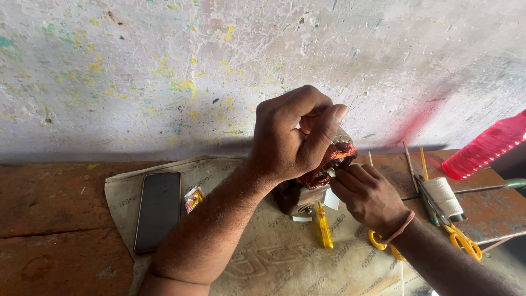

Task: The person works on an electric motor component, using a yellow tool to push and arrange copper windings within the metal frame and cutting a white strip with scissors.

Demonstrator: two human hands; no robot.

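Motor stator (323,164) with copper windings stands on the tabletop (55,219) – left hand (290,137) fingers clamp its top from 10 o'clock; right hand (370,197) fingers pinch white insulation paper (331,198) at 4 o'clock, nearer.

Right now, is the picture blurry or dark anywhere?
In the head view, soft even daylight; the left hand and right hand on the copper coil look sharp; a dark shadow band lies where wall meets bench; the pink bottle glows brightly at the right edge.
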